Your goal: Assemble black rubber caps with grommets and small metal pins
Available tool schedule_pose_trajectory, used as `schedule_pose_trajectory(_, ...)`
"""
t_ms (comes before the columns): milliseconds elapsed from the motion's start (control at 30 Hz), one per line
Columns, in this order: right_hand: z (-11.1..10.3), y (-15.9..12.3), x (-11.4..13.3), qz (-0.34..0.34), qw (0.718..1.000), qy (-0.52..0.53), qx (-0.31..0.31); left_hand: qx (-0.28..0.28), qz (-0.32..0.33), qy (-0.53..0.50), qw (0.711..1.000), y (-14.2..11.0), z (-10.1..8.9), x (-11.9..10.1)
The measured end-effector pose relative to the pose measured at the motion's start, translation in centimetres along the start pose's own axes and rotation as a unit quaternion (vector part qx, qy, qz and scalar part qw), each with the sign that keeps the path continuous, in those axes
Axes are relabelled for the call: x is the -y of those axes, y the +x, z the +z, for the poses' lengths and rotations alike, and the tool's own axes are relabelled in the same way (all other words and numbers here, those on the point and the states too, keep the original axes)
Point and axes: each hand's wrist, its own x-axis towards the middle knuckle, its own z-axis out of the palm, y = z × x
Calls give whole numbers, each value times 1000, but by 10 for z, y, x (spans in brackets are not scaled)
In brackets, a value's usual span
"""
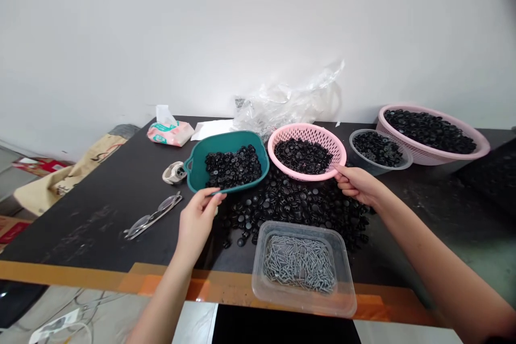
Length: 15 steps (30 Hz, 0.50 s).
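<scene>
My left hand pinches the near rim of a dark green plastic basin, which holds small round black plastic parts. The fingers of my right hand are closed on the near right rim of a round pink basket. Inside that basket lie thin black pieces. Below and between both containers spreads a loose pile of black round caps. Closest to me, a clear plastic box full of small metal screws sits at the table's front edge.
To the right stand a clear bowl and a larger pink basket, both with black parts. Crumpled clear plastic lies against the wall. On the left are eyeglasses, a white watch-like object and a tissue pack.
</scene>
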Motion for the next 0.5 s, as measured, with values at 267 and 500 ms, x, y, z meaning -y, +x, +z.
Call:
schedule_pose_trajectory(267, 6, 24, 15, -28, 998, -48, -22, -4, 33, -5, 999, 48, -4, 8)
schedule_pose_trajectory(500, 8, 2, 12, -118, 985, -119, -45, 72, 75, 50, 993, -15, -20, -4)
